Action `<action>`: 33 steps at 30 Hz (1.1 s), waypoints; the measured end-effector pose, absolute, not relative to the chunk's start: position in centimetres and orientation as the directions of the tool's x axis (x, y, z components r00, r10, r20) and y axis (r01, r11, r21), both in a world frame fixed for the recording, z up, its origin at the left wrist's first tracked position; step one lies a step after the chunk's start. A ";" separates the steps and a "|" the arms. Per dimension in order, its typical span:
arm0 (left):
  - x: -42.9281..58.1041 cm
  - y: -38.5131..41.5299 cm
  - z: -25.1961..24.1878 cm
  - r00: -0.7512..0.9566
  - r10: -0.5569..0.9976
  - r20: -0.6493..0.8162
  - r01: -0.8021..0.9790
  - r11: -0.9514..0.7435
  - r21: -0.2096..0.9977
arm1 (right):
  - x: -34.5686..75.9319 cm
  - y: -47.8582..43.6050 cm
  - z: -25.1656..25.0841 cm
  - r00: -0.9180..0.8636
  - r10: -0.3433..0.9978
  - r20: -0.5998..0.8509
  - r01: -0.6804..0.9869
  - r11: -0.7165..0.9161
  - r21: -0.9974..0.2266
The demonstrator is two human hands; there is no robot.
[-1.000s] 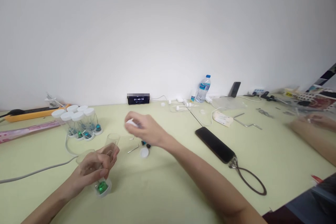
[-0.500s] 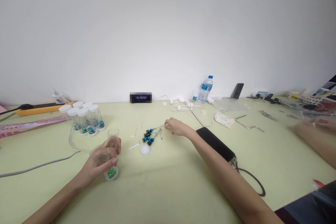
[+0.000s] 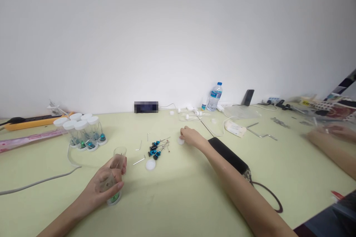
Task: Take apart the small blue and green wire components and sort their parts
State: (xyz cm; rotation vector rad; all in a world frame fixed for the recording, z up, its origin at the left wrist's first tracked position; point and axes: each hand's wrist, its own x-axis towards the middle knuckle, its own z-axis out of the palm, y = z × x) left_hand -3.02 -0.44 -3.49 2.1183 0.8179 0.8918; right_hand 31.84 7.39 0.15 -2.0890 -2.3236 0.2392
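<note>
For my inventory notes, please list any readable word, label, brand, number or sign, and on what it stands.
None is readable.
Blue label of clear plastic bottle: too blurred.
Dark rectangular screen: pixelated.
Flat white packet: marks too small.
Small blue and yellow cylinder: too small.
Yellow patch, far right: blurred.

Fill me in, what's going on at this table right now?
The person's left hand holds two clear tubes, one with a green part in its lower end. The right hand is at a white cap; whether it grips it is hard to tell. Between the hands lie blue and black parts, and capped tubes stand grouped to the left.
</note>
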 end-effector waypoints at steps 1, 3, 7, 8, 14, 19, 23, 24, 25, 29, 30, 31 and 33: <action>-3.0 -0.4 -3.5 0.564 0.750 0.346 0.276 -0.566 0.776 | 31.9 7.4 0.0 -0.090 0.993 -0.077 0.991 0.081 -0.109; -3.0 -0.5 -3.6 0.561 0.754 0.342 0.282 -0.562 0.777 | 32.3 7.4 -0.1 -0.048 0.998 -0.040 0.994 0.044 -0.099; -3.0 -0.5 -3.6 0.553 0.762 0.337 0.309 -0.563 0.766 | 33.9 8.0 -0.4 -0.008 0.999 -0.036 0.992 0.003 -0.127; -3.0 -0.5 -3.6 0.553 0.761 0.340 0.311 -0.567 0.763 | 34.4 8.3 -0.4 -0.011 0.999 -0.044 0.989 0.004 -0.148; -2.9 -0.5 -3.5 0.547 0.766 0.338 0.322 -0.565 0.760 | 36.8 9.7 -0.6 -0.126 0.992 -0.028 0.945 0.112 -0.307; -2.9 -0.5 -3.7 0.536 0.771 0.344 0.321 -0.563 0.762 | 36.7 9.6 -0.6 -0.213 0.976 -0.048 0.909 0.180 -0.377; -2.9 -0.5 -3.8 0.530 0.775 0.344 0.320 -0.558 0.766 | 36.5 9.5 -0.1 -0.199 0.978 -0.061 0.919 0.164 -0.359; -2.8 -0.5 -3.8 0.532 0.775 0.340 0.323 -0.557 0.765 | 36.5 9.5 0.1 -0.177 0.982 -0.058 0.929 0.148 -0.339; -2.8 -0.6 -3.7 0.534 0.776 0.336 0.325 -0.556 0.765 | 36.5 9.4 0.3 -0.153 0.986 -0.060 0.941 0.127 -0.314; -2.8 -0.6 -3.8 0.528 0.777 0.342 0.321 -0.556 0.767 | 35.7 8.4 0.6 -0.084 0.985 -0.149 0.975 0.051 -0.215; -2.8 -0.5 -3.9 0.526 0.777 0.346 0.318 -0.558 0.767 | 35.3 8.1 0.4 -0.081 0.981 -0.174 0.979 0.046 -0.197; -2.8 -0.5 -4.0 0.526 0.774 0.353 0.314 -0.563 0.765 | 34.7 7.8 0.3 -0.082 0.978 -0.191 0.982 0.047 -0.184; -2.8 -0.4 -4.2 0.531 0.764 0.366 0.305 -0.575 0.759 | 33.5 7.5 -0.2 -0.092 0.975 -0.201 0.985 0.059 -0.164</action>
